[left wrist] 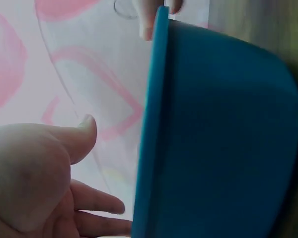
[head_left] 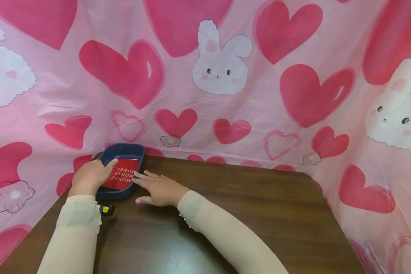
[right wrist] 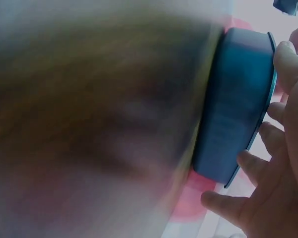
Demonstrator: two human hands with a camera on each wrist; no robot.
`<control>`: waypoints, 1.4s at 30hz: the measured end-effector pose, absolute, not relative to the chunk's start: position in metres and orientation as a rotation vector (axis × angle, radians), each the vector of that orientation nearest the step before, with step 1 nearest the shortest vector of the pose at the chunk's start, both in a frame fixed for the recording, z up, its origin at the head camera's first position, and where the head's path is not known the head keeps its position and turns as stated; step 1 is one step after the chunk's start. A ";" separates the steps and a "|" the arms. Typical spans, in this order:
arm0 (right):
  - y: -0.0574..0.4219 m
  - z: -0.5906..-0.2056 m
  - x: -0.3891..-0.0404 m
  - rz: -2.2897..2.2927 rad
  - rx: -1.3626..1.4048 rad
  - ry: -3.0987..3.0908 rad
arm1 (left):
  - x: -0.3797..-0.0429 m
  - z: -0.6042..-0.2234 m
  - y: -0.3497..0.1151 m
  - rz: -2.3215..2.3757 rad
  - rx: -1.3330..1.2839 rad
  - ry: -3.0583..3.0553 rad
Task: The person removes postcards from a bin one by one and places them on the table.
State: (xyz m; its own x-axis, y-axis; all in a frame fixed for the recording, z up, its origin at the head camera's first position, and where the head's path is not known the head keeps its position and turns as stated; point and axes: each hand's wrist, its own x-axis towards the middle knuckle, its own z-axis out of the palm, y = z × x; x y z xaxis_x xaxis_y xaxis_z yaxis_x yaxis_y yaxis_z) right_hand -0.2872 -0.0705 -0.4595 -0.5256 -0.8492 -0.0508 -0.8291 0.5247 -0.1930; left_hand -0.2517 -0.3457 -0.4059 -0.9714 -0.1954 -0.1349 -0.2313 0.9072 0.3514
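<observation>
A dark blue, open-topped plastic bin (head_left: 121, 195) stands at the table's back left corner. Inside it lies a flat red piece (head_left: 118, 182) printed several times with the white word MONEY. My left hand (head_left: 90, 176) reaches over the bin's left side, thumb stretched out above the red piece. In the left wrist view its fingers (left wrist: 97, 202) are loosely extended beside the rim. From the right, my right hand (head_left: 161, 189) has spread fingers, their tips right at the bin's right rim. The bin's outer wall (right wrist: 233, 106) shows in the right wrist view.
The brown wooden table (head_left: 246, 213) extends to the right and front. A pink curtain (head_left: 178, 95) with hearts and rabbits hangs close behind the bin and along both sides. A small black device (head_left: 107, 210) sits at my left wrist.
</observation>
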 end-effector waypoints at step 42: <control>0.167 -0.434 -0.319 -1.012 -0.784 2.677 | -0.253 -0.447 -0.126 0.734 0.069 3.110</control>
